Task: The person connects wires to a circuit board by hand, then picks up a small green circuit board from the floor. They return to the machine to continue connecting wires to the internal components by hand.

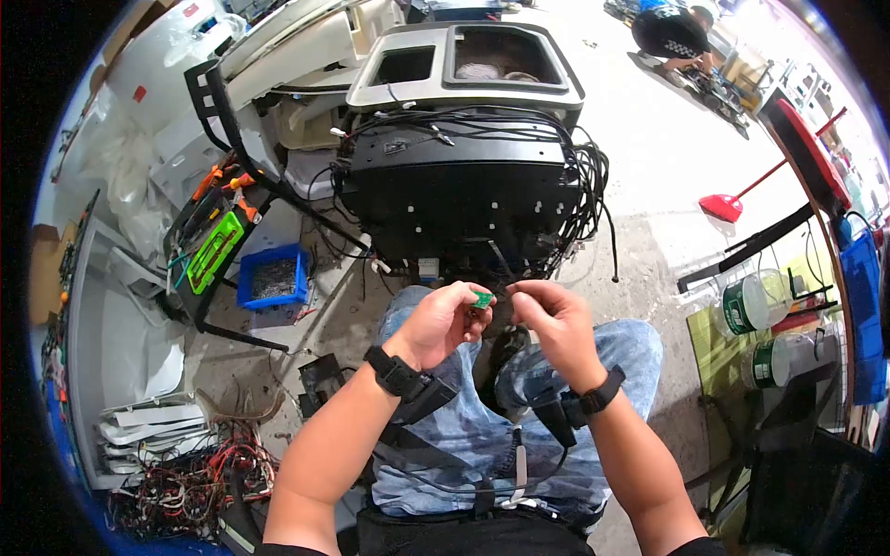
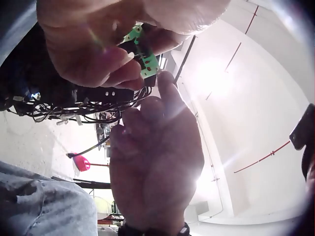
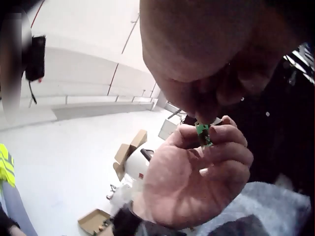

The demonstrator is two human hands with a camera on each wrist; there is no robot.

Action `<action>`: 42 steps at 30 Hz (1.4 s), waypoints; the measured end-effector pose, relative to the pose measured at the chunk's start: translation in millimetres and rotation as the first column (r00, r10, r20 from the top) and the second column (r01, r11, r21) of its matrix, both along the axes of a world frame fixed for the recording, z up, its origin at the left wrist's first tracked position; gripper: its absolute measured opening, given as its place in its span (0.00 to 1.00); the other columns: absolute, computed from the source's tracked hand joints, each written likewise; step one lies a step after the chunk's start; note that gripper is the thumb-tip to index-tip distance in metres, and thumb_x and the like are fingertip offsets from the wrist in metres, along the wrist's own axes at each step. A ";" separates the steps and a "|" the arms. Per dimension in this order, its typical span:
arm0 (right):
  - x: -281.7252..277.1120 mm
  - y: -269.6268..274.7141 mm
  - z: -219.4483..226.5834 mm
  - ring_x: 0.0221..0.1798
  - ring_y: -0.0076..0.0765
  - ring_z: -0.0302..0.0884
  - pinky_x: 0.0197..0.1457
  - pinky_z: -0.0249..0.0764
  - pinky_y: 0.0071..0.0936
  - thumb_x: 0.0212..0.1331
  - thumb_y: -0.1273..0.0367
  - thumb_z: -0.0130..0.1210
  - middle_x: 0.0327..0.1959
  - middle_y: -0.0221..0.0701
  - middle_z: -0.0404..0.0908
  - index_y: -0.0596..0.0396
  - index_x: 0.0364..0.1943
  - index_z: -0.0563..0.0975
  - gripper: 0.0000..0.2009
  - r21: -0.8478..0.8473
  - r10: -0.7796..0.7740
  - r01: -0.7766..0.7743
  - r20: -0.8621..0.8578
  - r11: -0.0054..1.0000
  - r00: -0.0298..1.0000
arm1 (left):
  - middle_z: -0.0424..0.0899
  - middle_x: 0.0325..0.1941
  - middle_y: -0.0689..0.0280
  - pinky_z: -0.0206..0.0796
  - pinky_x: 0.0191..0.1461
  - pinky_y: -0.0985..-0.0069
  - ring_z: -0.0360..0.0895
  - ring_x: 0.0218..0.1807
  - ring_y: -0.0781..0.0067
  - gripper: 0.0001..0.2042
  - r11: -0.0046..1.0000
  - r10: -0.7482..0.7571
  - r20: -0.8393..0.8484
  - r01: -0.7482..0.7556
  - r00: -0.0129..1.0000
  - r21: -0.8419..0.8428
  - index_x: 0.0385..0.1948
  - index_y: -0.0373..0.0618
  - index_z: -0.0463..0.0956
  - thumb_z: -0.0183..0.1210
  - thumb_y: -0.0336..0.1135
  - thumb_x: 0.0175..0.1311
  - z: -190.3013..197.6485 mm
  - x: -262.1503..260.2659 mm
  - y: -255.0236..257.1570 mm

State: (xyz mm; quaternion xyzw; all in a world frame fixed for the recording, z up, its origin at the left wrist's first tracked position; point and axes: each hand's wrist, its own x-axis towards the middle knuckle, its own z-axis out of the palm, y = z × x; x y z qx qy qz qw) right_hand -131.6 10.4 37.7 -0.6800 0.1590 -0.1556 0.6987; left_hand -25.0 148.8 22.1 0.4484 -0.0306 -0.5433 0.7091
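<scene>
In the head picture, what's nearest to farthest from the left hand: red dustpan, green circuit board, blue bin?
1. Green circuit board: pinched in the left hand.
2. Blue bin: to the left.
3. Red dustpan: far right, on the floor.

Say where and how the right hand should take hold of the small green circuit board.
Probably pinch the small green circuit board by its edges, at the end facing the right hand, coming from the right: that end juts beyond the left hand's fingers, which hold the rest.
</scene>
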 end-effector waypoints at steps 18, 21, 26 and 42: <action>8.6 24.6 2.1 0.19 0.14 0.61 0.21 0.55 0.15 0.52 0.64 0.54 0.18 0.21 0.70 0.58 0.24 0.76 0.10 0.151 0.222 -0.179 -0.358 0.972 0.907 | 0.73 0.28 0.71 0.56 0.25 0.89 0.65 0.25 0.87 0.13 0.991 -0.129 0.317 0.116 0.940 0.060 0.44 0.43 0.68 0.48 0.33 0.58 -0.6 -9.6 38.4; 9.1 30.0 1.1 0.18 0.13 0.59 0.20 0.53 0.14 0.52 0.65 0.54 0.16 0.19 0.67 0.57 0.23 0.75 0.09 0.168 0.215 -0.171 -0.299 0.971 0.930 | 0.72 0.27 0.72 0.56 0.25 0.90 0.65 0.24 0.88 0.11 0.996 -0.062 0.297 0.041 0.953 0.074 0.41 0.43 0.70 0.50 0.36 0.59 -2.3 -13.0 46.9; 16.0 41.4 6.2 0.19 0.13 0.58 0.20 0.52 0.15 0.51 0.66 0.55 0.15 0.18 0.66 0.57 0.21 0.74 0.09 0.061 0.195 -0.185 -0.294 0.981 0.936 | 0.70 0.22 0.77 0.53 0.23 0.89 0.61 0.22 0.90 0.10 0.996 0.002 0.406 -0.036 0.914 0.076 0.31 0.44 0.75 0.56 0.41 0.57 -3.2 -11.9 69.8; 31.3 67.6 14.0 0.17 0.11 0.54 0.18 0.49 0.14 0.57 0.66 0.49 0.15 0.17 0.62 0.56 0.22 0.72 0.10 -0.164 0.282 -0.319 -0.216 0.933 0.935 | 0.78 0.27 0.69 0.61 0.32 0.83 0.70 0.29 0.82 0.12 0.887 0.187 0.589 -0.393 0.786 0.243 0.30 0.38 0.77 0.61 0.38 0.51 -16.3 -23.8 176.5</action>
